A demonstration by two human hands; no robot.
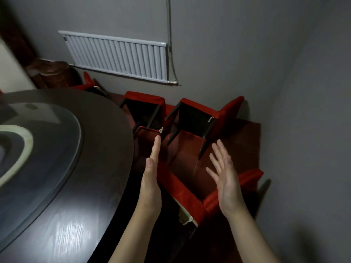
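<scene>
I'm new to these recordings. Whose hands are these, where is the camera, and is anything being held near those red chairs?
This is one picture from a wide-angle camera worn on a person's head, looking forward and down. There is no machine. The left hand and right hand are the person's own, bare, with straight fingers, holding nothing. They reach toward a red fabric-covered chair just below. A second red chair with dark legs seems to lie upturned on it, black underside showing. On the left is a round dark wooden table with a round glass turntable. A white ribbed radiator hangs on the wall.
</scene>
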